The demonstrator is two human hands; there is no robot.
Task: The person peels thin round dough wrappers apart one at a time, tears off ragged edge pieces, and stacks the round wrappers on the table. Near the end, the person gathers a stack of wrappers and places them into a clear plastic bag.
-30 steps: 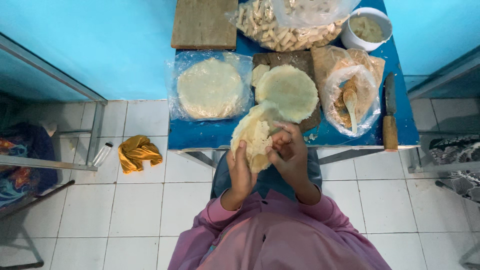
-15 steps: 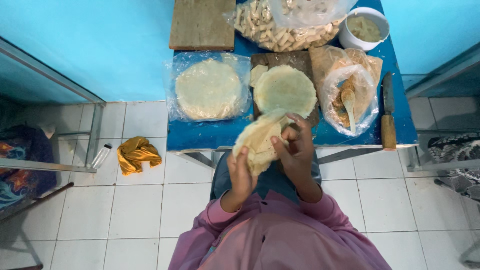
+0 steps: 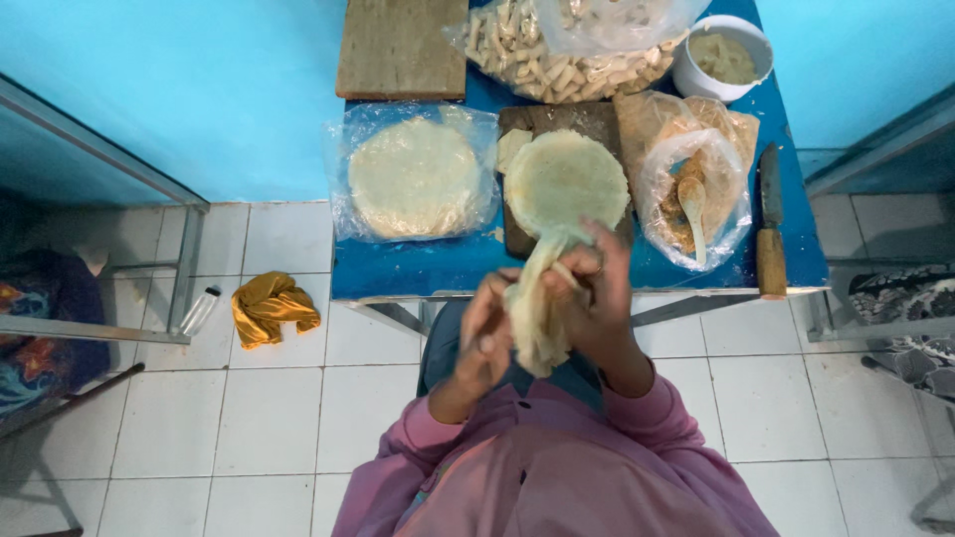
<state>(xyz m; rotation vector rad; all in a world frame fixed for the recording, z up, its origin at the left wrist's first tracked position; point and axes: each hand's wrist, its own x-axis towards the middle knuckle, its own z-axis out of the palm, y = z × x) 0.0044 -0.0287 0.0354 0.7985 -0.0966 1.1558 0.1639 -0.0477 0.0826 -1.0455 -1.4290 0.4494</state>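
Note:
I hold a pale, thin round wrapper sheet (image 3: 535, 308) in both hands, just in front of the blue table's near edge (image 3: 418, 270). It hangs limp and folded between them. My left hand (image 3: 481, 333) grips its left side, my right hand (image 3: 589, 298) pinches its upper right part. Just beyond my hands another round wrapper (image 3: 565, 184) lies flat on a dark wooden board (image 3: 527, 124). A stack of wrappers on clear plastic (image 3: 414, 179) lies to its left.
On the table stand a bag of rolled pieces (image 3: 542, 50), a white bowl of filling (image 3: 724, 58), a plastic bag with a spoon (image 3: 691, 199), a wooden-handled knife (image 3: 769, 224) and a wooden board (image 3: 400, 48). A yellow cloth (image 3: 271, 306) and small bottle (image 3: 199, 310) lie on the tiled floor.
The wrapper in my hands was spread wide and round; now it hangs folded and narrow. Both hands have shifted slightly right and closer together.

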